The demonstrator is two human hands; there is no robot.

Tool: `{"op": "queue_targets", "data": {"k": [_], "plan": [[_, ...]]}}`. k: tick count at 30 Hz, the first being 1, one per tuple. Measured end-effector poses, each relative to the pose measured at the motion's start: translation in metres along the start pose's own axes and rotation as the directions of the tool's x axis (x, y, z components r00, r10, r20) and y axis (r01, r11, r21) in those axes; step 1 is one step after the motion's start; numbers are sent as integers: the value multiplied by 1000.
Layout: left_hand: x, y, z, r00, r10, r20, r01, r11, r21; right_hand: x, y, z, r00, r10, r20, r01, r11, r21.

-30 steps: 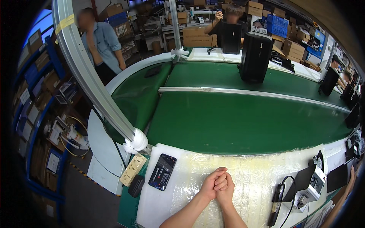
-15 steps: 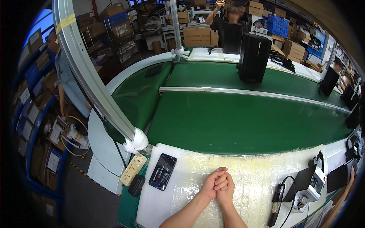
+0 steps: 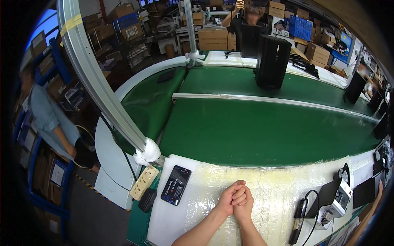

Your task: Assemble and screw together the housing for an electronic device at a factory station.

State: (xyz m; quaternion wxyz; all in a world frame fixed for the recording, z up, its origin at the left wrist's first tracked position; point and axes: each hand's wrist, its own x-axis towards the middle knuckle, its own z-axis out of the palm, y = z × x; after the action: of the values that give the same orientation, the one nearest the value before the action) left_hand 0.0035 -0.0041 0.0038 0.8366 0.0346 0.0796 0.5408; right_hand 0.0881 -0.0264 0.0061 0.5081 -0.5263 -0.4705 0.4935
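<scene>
One phone lies left of the seemingly interlocked fingers.

Person's arms, noted from where I stand: left forearm bare, thicker toward the elbow, tapering to a bare wrist. Right forearm likewise bare, narrowing the same way. Left hand and right hand both bare; fingers rounded at the tips. Nails too small to make out.

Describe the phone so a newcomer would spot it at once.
This side of the green belt is a pale worktop. The phone lies there, left of the clasped hands. Unlike the cream power strip and black case beside it, it shows white characters on black.
</scene>
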Motion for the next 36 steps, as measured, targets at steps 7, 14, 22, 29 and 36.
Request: {"op": "queue_targets", "data": {"k": [7, 14, 22, 29, 36], "plan": [[0, -1, -2, 1000, -1, -5, 1, 1000, -9, 0, -5, 1, 1000, 0, 2, 0, 1000, 25], [1, -1, -3, 1000, -2, 3, 2, 1000, -15, 0, -4, 1, 1000, -14, -4, 14, 1000, 16], [1, -1, -3, 1000, -3, 8, 3, 1000, -11, 0, -2, 1, 1000, -8, -6, 8, 1000, -11], [1, -1, -1, 1000, 7, -4, -7, 1000, 6, 0, -1, 1, 1000, -12, -8, 12, 1000, 7], [0, 0, 1, 1000, 6, -18, -5, 1000, 6, 0, -2, 1, 1000, -11, -10, 11, 1000, -1]]}}
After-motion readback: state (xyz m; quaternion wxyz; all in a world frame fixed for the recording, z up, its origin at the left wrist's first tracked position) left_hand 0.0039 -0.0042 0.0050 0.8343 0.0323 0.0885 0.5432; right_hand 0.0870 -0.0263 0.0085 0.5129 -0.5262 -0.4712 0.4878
